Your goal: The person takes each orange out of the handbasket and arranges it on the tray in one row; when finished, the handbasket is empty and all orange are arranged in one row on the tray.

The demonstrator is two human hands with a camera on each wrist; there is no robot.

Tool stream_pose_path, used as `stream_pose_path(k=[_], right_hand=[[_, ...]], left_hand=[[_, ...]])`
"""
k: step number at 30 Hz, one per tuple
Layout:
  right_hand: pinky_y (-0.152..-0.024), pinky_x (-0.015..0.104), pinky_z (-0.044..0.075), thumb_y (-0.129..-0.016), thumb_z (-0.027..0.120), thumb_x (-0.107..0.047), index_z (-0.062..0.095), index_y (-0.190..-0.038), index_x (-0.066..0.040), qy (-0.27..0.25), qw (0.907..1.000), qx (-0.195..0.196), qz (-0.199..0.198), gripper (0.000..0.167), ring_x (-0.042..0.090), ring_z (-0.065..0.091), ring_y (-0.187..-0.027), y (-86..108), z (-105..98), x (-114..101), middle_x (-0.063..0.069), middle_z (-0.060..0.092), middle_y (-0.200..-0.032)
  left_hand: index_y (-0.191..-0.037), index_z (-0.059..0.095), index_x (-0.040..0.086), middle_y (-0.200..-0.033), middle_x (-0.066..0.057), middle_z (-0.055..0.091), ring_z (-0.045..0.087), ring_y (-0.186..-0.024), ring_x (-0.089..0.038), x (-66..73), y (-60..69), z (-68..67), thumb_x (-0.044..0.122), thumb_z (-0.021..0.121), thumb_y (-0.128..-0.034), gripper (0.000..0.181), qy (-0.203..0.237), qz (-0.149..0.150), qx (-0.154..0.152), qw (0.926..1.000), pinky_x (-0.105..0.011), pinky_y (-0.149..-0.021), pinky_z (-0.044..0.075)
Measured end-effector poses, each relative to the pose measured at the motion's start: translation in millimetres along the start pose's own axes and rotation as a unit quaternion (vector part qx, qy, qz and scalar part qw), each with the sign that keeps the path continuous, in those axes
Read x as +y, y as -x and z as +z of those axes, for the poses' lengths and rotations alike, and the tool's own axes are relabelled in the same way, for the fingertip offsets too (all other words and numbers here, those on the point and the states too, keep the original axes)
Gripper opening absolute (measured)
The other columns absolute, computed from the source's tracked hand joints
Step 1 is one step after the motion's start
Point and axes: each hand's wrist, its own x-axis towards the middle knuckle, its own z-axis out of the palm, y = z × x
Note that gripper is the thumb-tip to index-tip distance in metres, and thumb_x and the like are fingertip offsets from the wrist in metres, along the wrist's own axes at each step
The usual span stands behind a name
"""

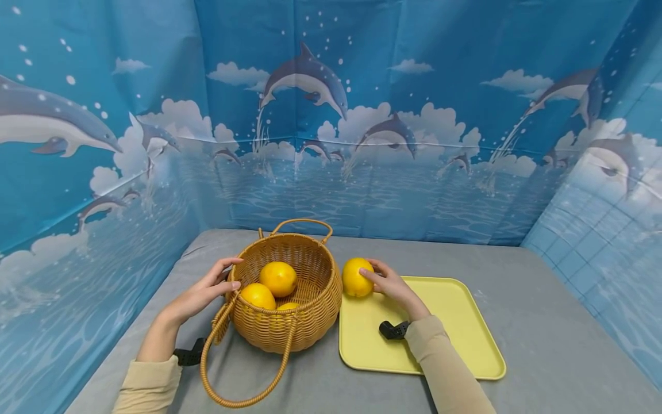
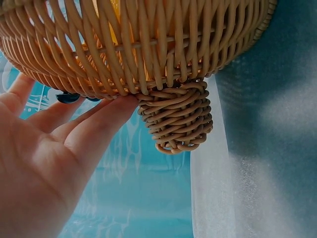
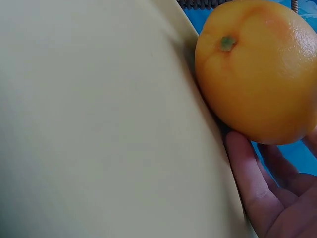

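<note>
A wicker basket (image 1: 287,333) holds several yellow-orange fruits, one of them (image 1: 278,279) near its middle. My left hand (image 1: 199,293) rests its fingertips and thumb against the basket's left rim. Seen from the left wrist, the fingers of that hand (image 2: 64,134) lie fairly straight against the woven side (image 2: 148,49). My right hand (image 1: 393,287) grips another yellow-orange fruit (image 1: 357,277) at the far left corner of a yellow tray (image 1: 460,328). In the right wrist view the fruit (image 3: 257,74) sits against the fingers of that hand (image 3: 277,193), beside the tray's edge (image 3: 124,124).
One basket handle (image 1: 243,402) hangs toward the front; the other (image 1: 302,221) stands up at the back. A grey cloth (image 1: 543,345) covers the table. Blue curtains (image 1: 383,190) with dolphins surround the back and sides.
</note>
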Motion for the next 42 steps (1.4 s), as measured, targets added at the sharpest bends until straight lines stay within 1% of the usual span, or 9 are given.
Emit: stream_pose_path(k=[5,9,11,16,21,28,34,38,42], right_hand=[[-0.090,0.041,0.046,-0.089,0.062,-0.042,0.028,-0.148,-0.011,0.014,0.9998,-0.011,-0.012,0.074,0.037,0.038,-0.127,-1.5,-1,3,0.021,0.032,-0.144],[-0.095,0.047,0.040,-0.085,0.068,-0.037,0.026,-0.149,-0.014,0.026,0.9992,-0.015,-0.027,0.080,0.038,0.037,-0.128,-0.7,-2,4,0.019,0.028,-0.147],[-0.098,0.051,0.037,-0.085,0.070,-0.035,0.025,-0.149,-0.013,0.032,0.9987,-0.017,-0.035,0.082,0.040,0.037,-0.128,0.2,-2,4,0.020,0.026,-0.148],[-0.099,0.054,0.033,-0.083,0.072,-0.033,0.024,-0.149,-0.014,0.035,0.9986,-0.022,-0.034,0.084,0.039,0.039,-0.126,1.7,-4,3,0.018,0.028,-0.148],[-0.098,0.053,0.034,-0.081,0.074,-0.034,0.024,-0.149,-0.015,0.037,0.9985,-0.032,-0.026,0.086,0.037,0.043,-0.124,1.0,-8,3,0.018,0.030,-0.146],[-0.098,0.053,0.034,-0.079,0.076,-0.033,0.026,-0.148,-0.017,0.062,0.9973,-0.031,-0.024,0.087,0.035,0.048,-0.119,3.4,-10,-2,0.020,0.029,-0.146],[-0.096,0.053,0.036,-0.080,0.075,-0.033,0.024,-0.148,-0.010,0.094,0.9940,-0.038,-0.042,0.088,0.039,0.047,-0.120,8.3,-11,-9,0.025,0.030,-0.143],[-0.096,0.052,0.037,-0.078,0.077,-0.033,0.025,-0.149,-0.012,0.096,0.9940,-0.038,-0.037,0.090,0.038,0.047,-0.120,10.0,-12,-11,0.023,0.031,-0.143],[-0.095,0.052,0.038,-0.078,0.077,-0.033,0.026,-0.148,-0.013,0.099,0.9935,-0.040,-0.040,0.090,0.038,0.047,-0.120,11.3,-13,-12,0.020,0.031,-0.144]], left_hand=[[-0.144,0.024,0.012,-0.152,-0.019,0.010,0.011,-0.138,-0.042,-0.3,0.4,-0.2,0.023,0.047,-0.0990,0.051,0.002,0.005,0.000,1.0000,-0.049,-0.090,0.038],[-0.144,0.025,0.013,-0.152,-0.019,0.010,0.008,-0.138,-0.043,-0.4,0.7,-0.5,0.023,0.047,-0.0990,0.051,0.002,0.004,0.000,1.0000,-0.051,-0.092,0.037],[-0.144,0.025,0.013,-0.152,-0.019,0.010,0.008,-0.138,-0.043,-0.8,0.7,-0.7,0.023,0.047,-0.0990,0.051,0.003,0.003,0.000,1.0000,-0.051,-0.092,0.036],[-0.144,0.025,0.012,-0.152,-0.019,0.010,0.009,-0.138,-0.043,-1.1,0.4,-0.5,0.023,0.047,-0.0989,0.051,0.006,0.006,-0.002,1.0000,-0.049,-0.090,0.038],[-0.143,0.024,0.012,-0.152,-0.020,0.010,0.014,-0.137,-0.042,-0.8,0.6,-0.3,0.022,0.048,-0.0986,0.052,0.007,0.007,-0.002,0.9999,-0.048,-0.089,0.038],[-0.143,0.024,0.010,-0.152,-0.020,0.010,0.009,-0.138,-0.044,-0.5,0.8,-0.4,0.022,0.047,-0.0988,0.052,0.004,0.007,-0.002,1.0000,-0.047,-0.090,0.039],[-0.143,0.024,0.010,-0.152,-0.020,0.010,0.007,-0.138,-0.044,-1.2,0.5,-0.1,0.023,0.047,-0.0989,0.052,0.001,0.004,-0.002,1.0000,-0.050,-0.093,0.036],[-0.144,0.024,0.011,-0.152,-0.019,0.009,0.007,-0.138,-0.044,-0.5,0.8,0.4,0.023,0.047,-0.0988,0.052,0.001,0.000,-0.003,1.0000,-0.052,-0.094,0.035],[-0.144,0.023,0.010,-0.152,-0.019,0.009,0.007,-0.138,-0.044,0.3,0.4,0.4,0.024,0.047,-0.0989,0.053,-0.001,-0.001,-0.002,1.0000,-0.050,-0.093,0.037]])
